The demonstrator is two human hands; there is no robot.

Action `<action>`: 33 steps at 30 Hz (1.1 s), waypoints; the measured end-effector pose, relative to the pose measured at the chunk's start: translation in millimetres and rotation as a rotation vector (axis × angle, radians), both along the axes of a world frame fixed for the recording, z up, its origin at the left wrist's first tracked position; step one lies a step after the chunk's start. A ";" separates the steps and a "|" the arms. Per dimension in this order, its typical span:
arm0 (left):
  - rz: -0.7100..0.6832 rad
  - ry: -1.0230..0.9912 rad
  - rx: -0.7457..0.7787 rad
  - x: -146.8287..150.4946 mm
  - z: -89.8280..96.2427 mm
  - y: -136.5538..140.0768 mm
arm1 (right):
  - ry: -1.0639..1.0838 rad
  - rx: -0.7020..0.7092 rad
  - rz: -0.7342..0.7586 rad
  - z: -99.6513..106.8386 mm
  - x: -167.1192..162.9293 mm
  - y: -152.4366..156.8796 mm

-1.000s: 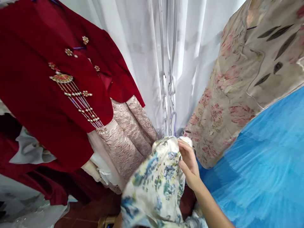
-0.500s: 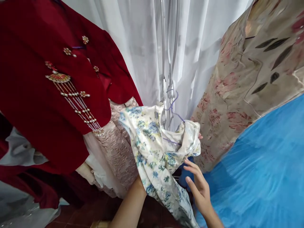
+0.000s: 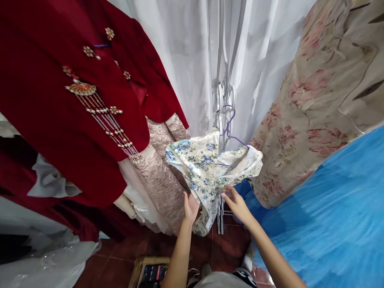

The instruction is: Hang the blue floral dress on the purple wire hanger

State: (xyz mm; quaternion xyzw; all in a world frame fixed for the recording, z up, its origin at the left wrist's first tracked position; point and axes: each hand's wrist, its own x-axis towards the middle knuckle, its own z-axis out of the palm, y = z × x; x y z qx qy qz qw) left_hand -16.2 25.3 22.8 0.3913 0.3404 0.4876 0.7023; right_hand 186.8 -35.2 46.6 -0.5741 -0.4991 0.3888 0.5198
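Note:
A white dress with blue and yellow-green flowers (image 3: 201, 158) hangs on a purple hanger (image 3: 237, 139) in front of me. My left hand (image 3: 191, 206) is at the dress's left side, palm turned up and thumb stretched away from the cloth; its fingers pass partly out of sight behind the edge. My right hand (image 3: 235, 203) is at the front below the neckline, thumb and fingertips drawn together on the fabric. Between the hands the dress narrows, and its lower part falls in folds toward the floor.
Left hangs a dark red jacket (image 3: 120, 132) with beaded ornaments, beside a pink brocade garment (image 3: 162, 176). Right are a beige floral garment (image 3: 288, 136) and blue tulle (image 3: 324, 224). White hangers (image 3: 221, 96) hang before a white curtain (image 3: 186, 60). A box (image 3: 139, 266) sits low down.
My left hand has come out from behind the dress to its side edge. My right hand has moved from spread fingers to closing on the front fabric. The view has shifted lower.

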 end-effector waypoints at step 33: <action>0.898 0.502 0.388 22.7 -28.2 -38.4 | 0.280 -0.108 0.054 4.8 -21.3 23.9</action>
